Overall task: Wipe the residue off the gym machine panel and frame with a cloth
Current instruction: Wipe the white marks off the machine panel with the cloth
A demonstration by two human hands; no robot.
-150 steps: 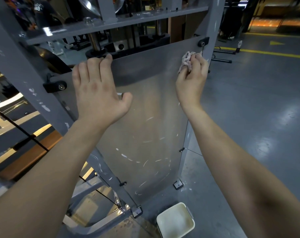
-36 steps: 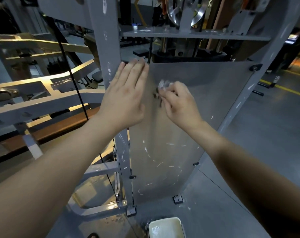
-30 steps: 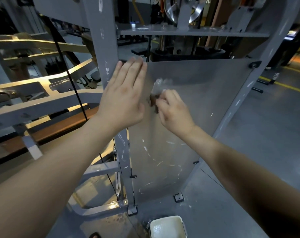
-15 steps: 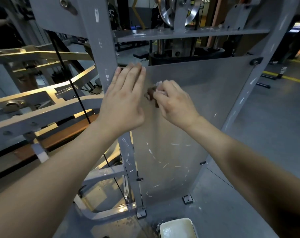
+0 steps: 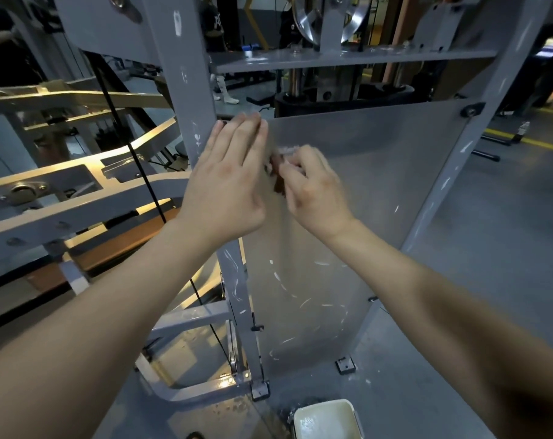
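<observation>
Cloth [image 5: 287, 150], a small pale wad, is bunched under the curled fingers of the right hand [image 5: 313, 188], which presses it against the upper left part of the translucent panel [image 5: 379, 191], just beside the grey frame upright [image 5: 189, 99]. In the head view five seconds back, this hand worked the panel's upper right corner. It has since crossed over, and through the last second it has barely shifted, rubbing one spot where a dark brownish smear [image 5: 277, 182] shows at the fingertips. The left hand [image 5: 227, 182] lies flat with straight fingers across the upright and the panel edge, bracing, as it did before. White streaks [image 5: 300, 301] low on the panel look untouched, so most of the wiping likely remains.
</observation>
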